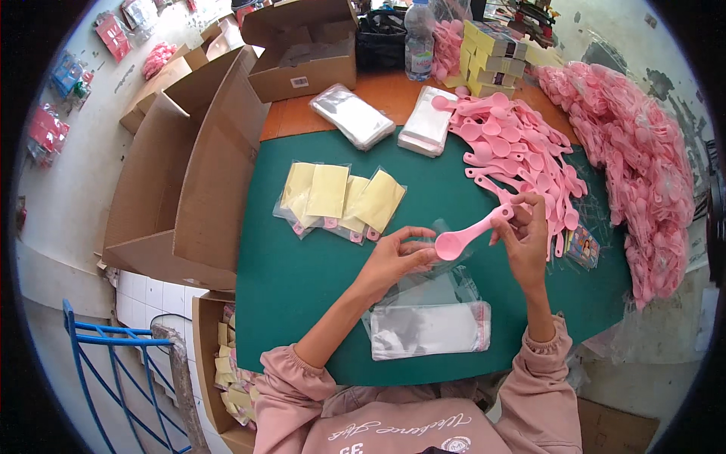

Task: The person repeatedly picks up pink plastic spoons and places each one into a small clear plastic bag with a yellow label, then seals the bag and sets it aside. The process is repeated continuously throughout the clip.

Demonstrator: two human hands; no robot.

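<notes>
— Where was the pink spoon [463, 236]?

— Above the middle of the desk [302, 265], its handle pinched in the right hand [523, 240]; the left hand [397, 257] was closed on a clear bag [442, 253] at the bowl.

— Which step?

— Bagging, I'd judge. Next, the bowl needed sliding into the bag's mouth. More empty bags [431, 329] lay nearer, loose spoons [514, 151] far right.

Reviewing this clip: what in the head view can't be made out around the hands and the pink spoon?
- Clear bag at the left hand: transparent, its opening and edges are lost against the mat.
- Pink spoon handle end: covered by the right hand fingers.
- Small printed cards: too small and partly under spoons.
- Cardboard box contents: dim and shaded inside the box.
</notes>
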